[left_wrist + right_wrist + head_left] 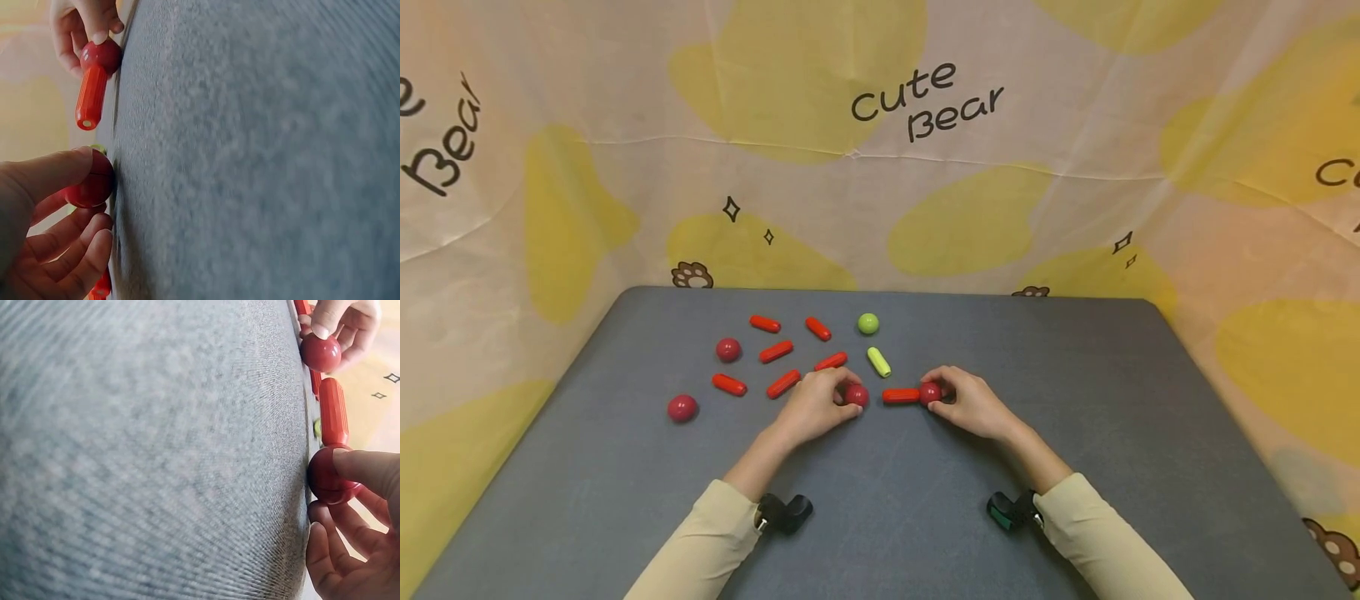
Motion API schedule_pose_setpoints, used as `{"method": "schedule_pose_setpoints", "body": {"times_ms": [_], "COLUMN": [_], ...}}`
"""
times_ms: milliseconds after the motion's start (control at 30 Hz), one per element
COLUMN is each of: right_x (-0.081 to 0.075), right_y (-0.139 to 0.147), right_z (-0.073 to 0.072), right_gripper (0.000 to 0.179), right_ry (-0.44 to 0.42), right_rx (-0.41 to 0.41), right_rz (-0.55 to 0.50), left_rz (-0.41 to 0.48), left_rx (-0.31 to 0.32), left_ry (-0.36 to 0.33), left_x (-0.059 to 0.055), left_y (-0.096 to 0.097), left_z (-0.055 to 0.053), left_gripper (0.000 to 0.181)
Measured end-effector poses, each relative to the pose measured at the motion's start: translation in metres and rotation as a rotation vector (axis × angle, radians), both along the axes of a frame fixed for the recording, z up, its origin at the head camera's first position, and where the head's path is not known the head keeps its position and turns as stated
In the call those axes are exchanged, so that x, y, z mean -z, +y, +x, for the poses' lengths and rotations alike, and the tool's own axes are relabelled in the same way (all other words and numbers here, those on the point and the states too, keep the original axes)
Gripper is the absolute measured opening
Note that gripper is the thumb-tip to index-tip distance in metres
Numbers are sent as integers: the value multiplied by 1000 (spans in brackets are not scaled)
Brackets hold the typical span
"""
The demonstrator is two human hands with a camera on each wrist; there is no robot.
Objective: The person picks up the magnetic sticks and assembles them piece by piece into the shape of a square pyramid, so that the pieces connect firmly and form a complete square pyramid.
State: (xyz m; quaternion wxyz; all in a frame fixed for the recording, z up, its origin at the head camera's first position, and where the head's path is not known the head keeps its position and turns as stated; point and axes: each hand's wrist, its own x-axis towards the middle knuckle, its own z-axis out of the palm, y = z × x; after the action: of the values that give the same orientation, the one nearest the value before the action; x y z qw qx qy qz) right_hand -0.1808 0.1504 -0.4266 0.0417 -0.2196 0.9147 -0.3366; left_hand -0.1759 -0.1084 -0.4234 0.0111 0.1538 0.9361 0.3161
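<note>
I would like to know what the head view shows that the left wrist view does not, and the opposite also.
Only the head view shows two loose red balls and the sleeves. Only the left wrist view shows a pale spot on the free end of a red rod and a dark line on the ball in the left hand. Both show that hand and the right hand each gripping a red ball, with the rod touching the right hand's ball and apart from the left hand's.

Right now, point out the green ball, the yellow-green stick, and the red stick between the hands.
Green ball [868, 323]: head view, its middle.
Yellow-green stick [878, 362]: head view, mid-length.
Red stick [334, 412]: right wrist view, middle of its side.
</note>
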Motion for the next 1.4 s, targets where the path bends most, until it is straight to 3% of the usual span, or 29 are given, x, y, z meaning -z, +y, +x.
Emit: {"method": "schedule_pose_setpoints", "body": {"times_ms": [633,933,1400], "right_x": [-2,-8,-14], "right_y": [-2,1,-24], "right_z": [0,0,-4], "right_gripper": [32,34,28], "right_ry": [-19,-52,-93], "right_rx": [-2,-103,-238], "right_rz": [26,34,141], "left_rz": [3,6,-24], "left_rx": [37,79,179], "left_ry": [11,6,28], "left_x": [1,1,-3], "left_y": [16,14,22], "left_z": [1,-2,-3], "left_gripper": [29,30,33]}}
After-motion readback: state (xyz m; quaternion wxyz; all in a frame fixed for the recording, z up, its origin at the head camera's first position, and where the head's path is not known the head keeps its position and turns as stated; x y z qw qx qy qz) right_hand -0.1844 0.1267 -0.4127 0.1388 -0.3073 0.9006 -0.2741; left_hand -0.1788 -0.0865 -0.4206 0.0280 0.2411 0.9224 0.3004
